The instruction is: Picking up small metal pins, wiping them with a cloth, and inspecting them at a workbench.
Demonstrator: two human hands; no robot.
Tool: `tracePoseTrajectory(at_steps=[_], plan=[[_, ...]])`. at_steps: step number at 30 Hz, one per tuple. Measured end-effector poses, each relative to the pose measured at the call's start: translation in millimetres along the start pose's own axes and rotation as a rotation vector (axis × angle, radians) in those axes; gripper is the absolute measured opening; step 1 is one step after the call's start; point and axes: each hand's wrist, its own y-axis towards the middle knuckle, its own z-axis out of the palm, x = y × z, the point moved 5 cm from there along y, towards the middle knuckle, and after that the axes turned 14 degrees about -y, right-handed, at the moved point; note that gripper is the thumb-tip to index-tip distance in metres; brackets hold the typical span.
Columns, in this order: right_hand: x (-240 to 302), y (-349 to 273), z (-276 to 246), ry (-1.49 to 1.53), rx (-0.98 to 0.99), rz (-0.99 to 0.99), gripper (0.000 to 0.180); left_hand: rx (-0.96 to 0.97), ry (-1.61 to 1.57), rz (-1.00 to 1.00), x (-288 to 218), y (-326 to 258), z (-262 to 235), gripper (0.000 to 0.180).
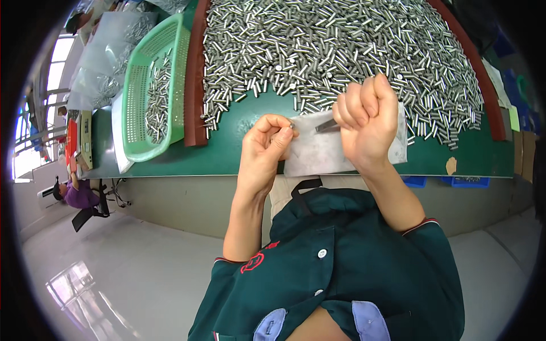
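Metal pin (292,125) pinched in left hand (265,146); right hand (368,116) nearby.

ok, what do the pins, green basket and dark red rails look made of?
Pins: metal, probably steel, smooth and shiny, going by the bright grey highlights.
Green basket: looks like molded plastic with a slight sheen; evenly perforated walls, thick one-piece rim.
Dark red rails: smooth, uniform colour; could be plastic or painted metal or wood, can't tell.

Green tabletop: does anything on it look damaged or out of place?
A ragged tan patch breaks the green tabletop at its front edge, right side; damage or a stray scrap, I cannot tell.
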Motion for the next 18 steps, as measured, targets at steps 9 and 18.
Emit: tracePoseTrajectory(at_steps=[9,18], plan=[[-5.3,0.1,1.1,-0.013,-0.007,0.031,0.04,0.035,-0.385,-0.136,2.0,1.7,-6.1,0.016],[-5.9,0.1,0.7,-0.031,-0.013,0.039,0.04,0.006,-0.551,-0.169,-0.4,6.3,-12.4,0.019]])
